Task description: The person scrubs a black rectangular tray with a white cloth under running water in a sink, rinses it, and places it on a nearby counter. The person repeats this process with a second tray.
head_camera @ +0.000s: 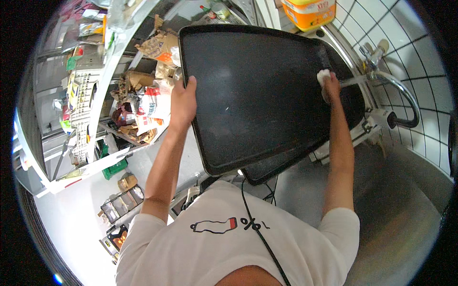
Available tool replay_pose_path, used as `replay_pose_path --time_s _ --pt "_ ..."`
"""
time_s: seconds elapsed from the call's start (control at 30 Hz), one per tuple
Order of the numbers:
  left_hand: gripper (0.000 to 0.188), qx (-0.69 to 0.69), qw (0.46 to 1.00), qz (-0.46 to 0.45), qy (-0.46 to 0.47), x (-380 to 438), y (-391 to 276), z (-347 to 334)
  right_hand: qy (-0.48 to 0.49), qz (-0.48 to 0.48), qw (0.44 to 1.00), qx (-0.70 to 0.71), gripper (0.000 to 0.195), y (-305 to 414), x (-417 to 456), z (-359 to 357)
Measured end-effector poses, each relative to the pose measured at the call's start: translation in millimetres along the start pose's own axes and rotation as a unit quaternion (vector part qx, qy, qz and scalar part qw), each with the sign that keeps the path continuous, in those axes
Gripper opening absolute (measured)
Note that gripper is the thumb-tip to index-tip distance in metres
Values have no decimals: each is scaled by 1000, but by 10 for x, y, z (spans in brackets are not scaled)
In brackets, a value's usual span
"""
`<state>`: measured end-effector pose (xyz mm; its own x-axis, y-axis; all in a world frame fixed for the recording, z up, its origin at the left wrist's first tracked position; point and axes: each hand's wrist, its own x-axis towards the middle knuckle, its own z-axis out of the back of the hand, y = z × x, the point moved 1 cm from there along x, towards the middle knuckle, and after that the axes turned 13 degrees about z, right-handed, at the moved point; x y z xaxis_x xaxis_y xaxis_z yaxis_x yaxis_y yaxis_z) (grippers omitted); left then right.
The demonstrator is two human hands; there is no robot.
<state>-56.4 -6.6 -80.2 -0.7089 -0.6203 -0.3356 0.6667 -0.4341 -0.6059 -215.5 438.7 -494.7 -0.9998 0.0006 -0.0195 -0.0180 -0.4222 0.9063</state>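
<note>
A large black baking tray [250,96] with a raised rim lies tilted before my chest. My left hand [184,103] grips its left rim, with the thumb over the edge onto the tray's face. Near the far right end, my right hand [332,89] presses a white cloth or wad [323,75] against the surface; its exact kind cannot be told. Beneath this tray a second black tray [270,166] shows along the near and right sides.
A chrome faucet [408,93] curves out from the white tiled wall [404,32] at right. An orange and yellow container [311,14] stands at the back. Paper and plastic bags [152,102] fill shelving on the left. A black cord [263,236] hangs down my shirt.
</note>
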Motion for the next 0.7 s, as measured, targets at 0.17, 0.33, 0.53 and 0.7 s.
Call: replay_pose_path --time_s 0.17,0.33,0.53,0.7 --pt "38 -70 997 5 -38 -413 -90 249 -15 200 980 -19 31 2237 -1319 -538" --pt "39 -75 995 -59 -37 -537 -351 224 17 389 919 61 39 3923 -2109 -861" --pt "36 -92 989 -116 -17 -735 -455 263 -46 505 854 119 67 5068 -1496 -1019" --pt "31 -41 977 -198 -61 -749 -413 326 -51 572 810 117 62 5356 -795 -923"
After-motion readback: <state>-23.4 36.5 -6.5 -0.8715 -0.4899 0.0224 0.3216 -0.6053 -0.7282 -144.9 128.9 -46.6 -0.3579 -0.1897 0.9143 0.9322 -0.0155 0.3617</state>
